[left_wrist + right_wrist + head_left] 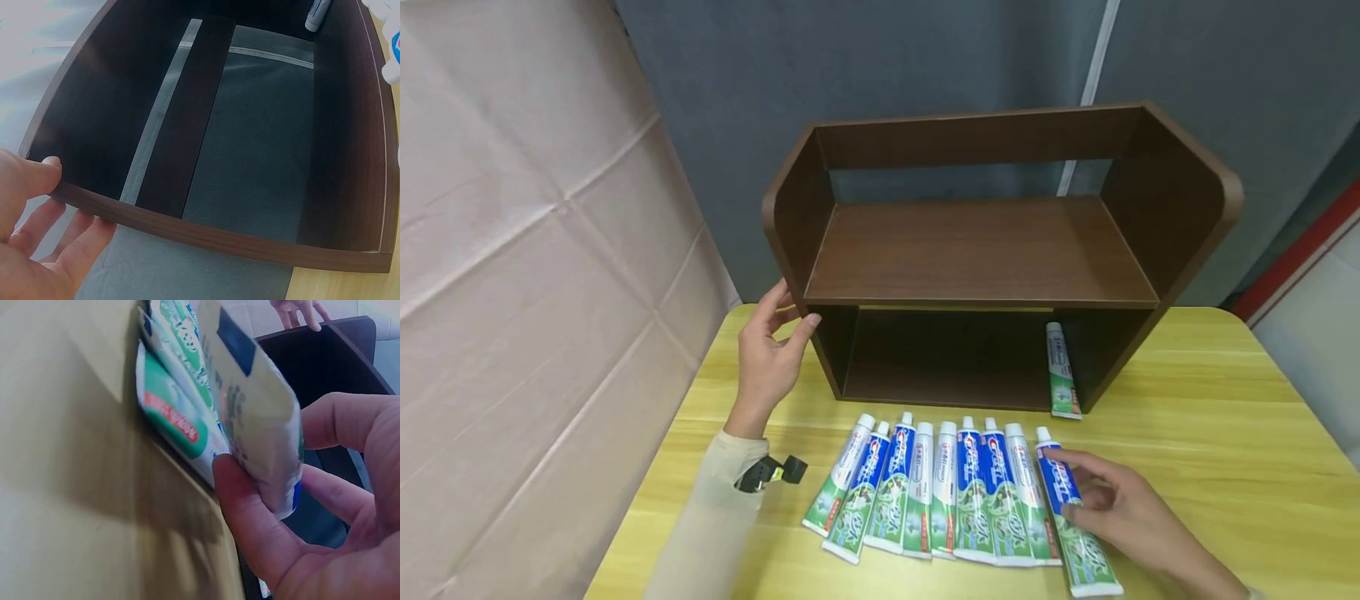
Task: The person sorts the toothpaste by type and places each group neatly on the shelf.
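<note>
My left hand (767,358) grips the left side panel of a dark brown two-tier shelf (981,250), thumb on the front edge and fingers behind. In the left wrist view the thumb and fingers (81,240) lie on either side of the panel's edge. My right hand (1138,512) pinches a blue-and-green toothpaste tube (1086,554) at the right end of a row. In the right wrist view this tube (256,419) is tilted up, its pale back showing. Several other toothpaste tubes (893,492), blue-green and silver-green, lie side by side before the shelf, caps toward it.
One silver-green toothpaste tube (1062,371) stands in the lower compartment, against the right wall. The shelf rests on a yellow wood-grain table (1225,467). A grey partition (925,58) rises behind it, and pale cloth (550,292) hangs on the left.
</note>
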Demonstrator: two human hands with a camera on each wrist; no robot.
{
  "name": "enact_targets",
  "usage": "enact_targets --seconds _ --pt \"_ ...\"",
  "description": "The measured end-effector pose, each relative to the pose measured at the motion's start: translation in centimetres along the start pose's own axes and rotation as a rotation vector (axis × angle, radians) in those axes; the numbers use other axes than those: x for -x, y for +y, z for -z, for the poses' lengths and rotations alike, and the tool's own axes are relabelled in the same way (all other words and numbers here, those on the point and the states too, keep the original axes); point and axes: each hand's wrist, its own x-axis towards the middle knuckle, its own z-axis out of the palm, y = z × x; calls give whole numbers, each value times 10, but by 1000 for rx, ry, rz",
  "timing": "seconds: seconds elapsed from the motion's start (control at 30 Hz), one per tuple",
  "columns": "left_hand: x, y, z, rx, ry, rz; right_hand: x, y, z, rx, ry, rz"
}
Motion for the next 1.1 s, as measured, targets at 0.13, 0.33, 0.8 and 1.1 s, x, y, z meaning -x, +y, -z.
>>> enact_targets --seconds 0.13,0.33,0.8,1.1 --pt "0 0 1 -1 0 8 0 -5 1 34 3 11" --pt "1 0 0 -21 1 9 -1 -18 3 70 12 50" --pt "-1 1 -1 -30 -7 -8 6 -47 7 -19 -7 176" --pt "0 0 0 -30 -5 5 14 -72 12 -77 -1 264"
